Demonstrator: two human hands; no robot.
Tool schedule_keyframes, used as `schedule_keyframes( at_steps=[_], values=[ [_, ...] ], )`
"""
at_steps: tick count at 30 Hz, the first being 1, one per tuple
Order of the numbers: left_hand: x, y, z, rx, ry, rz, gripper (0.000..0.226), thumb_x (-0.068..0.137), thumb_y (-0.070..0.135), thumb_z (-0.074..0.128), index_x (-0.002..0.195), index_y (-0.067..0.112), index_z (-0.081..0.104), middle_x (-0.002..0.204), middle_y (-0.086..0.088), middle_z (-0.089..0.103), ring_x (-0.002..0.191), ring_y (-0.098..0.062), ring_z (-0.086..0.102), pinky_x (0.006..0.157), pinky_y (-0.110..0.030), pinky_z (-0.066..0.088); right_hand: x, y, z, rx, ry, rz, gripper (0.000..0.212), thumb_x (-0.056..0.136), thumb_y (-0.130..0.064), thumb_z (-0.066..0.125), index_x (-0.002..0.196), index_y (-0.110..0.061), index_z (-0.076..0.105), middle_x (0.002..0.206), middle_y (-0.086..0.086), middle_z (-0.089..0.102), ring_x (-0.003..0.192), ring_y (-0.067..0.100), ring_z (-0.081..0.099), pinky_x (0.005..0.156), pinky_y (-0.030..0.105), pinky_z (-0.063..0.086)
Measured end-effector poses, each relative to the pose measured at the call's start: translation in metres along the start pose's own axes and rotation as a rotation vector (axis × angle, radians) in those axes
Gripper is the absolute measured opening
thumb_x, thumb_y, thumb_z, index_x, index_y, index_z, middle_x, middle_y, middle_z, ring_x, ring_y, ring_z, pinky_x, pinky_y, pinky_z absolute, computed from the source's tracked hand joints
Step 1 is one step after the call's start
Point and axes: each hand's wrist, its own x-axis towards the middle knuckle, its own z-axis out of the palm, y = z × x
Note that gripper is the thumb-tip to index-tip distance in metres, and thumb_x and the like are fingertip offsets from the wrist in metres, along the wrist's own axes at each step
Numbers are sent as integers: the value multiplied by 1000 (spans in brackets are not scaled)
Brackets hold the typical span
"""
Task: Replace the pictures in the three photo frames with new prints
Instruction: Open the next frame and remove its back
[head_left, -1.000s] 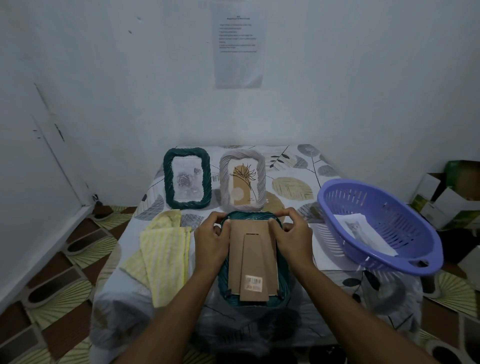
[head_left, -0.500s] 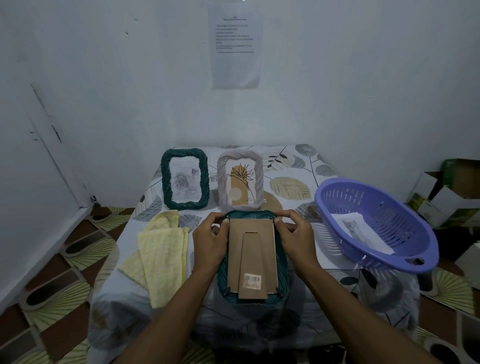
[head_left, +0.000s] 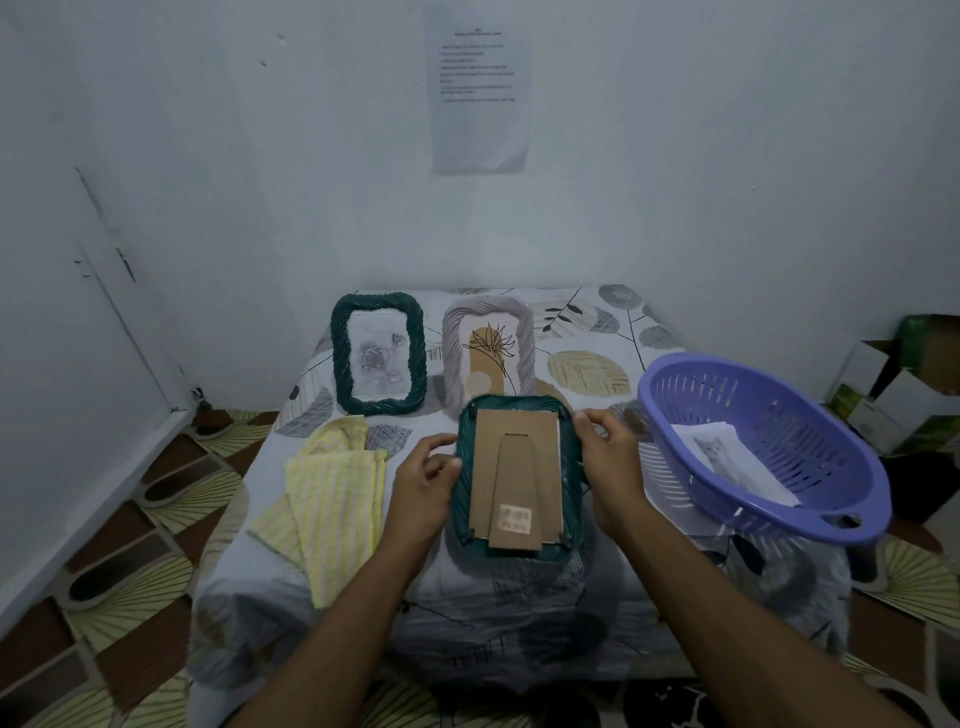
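Observation:
A teal wicker photo frame (head_left: 570, 499) lies face down on the table's front middle, its brown cardboard back and stand (head_left: 519, 467) facing up. My left hand (head_left: 423, 483) curls against the frame's left rim. My right hand (head_left: 610, 457) grips its right rim near the top corner. Behind it two frames stand upright: a dark green frame (head_left: 379, 353) with a grey rose picture and a pale grey frame (head_left: 488, 348) with a tan plant print. A cat print (head_left: 727, 460) lies in the purple basket (head_left: 810, 415) at the right.
A folded yellow cloth (head_left: 332, 499) lies left of my left hand. The small table (head_left: 519, 587) has a leaf-patterned cover and stands against the wall. A printed sheet (head_left: 480, 88) hangs on the wall. Cardboard boxes (head_left: 904, 384) sit on the floor at the right.
Both hands have slid from the frame's top corners, thumbs on the backing, down onto its side rims. The frame stays face down in the same spot.

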Motion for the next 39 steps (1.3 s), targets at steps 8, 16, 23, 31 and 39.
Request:
schedule_keyframes(
  at_steps=[8,16,23,31,39],
  values=[
    [10,14,-3,-38,30,-8,20,97,18,55,116,22,60,100,-1,72,94,-14,68,85,-45,56,-27,11,-13,79,-326,75,47,94,-13,60,135,-33,48,126,8,63,111,21,63,87,48,56],
    [-3,10,-7,14,-330,-89,93,86,8,68,152,38,9,131,-3,59,91,-30,67,56,-23,54,-22,9,-26,71,-431,69,86,79,-3,75,147,-36,34,149,8,40,128,30,49,82,49,58],
    [3,3,-8,-83,-355,-112,82,92,-1,54,148,45,17,129,-3,62,56,-24,56,49,-32,51,-19,14,-31,45,-506,42,93,80,17,63,151,-29,24,150,3,41,94,12,70,65,27,57],
    [9,-7,-4,-145,-373,-167,78,94,-5,45,149,43,18,139,-8,53,55,-25,53,46,-31,48,-12,16,-33,39,-531,70,85,86,20,49,153,-25,21,152,-4,39,91,15,69,66,25,54],
    [8,-6,-4,-159,-343,-203,76,95,-6,44,147,45,21,126,-4,63,53,-21,52,43,-29,46,-12,19,-34,-8,-525,54,84,85,19,46,152,-26,23,151,-8,39,73,8,64,61,26,50]
  ],
)
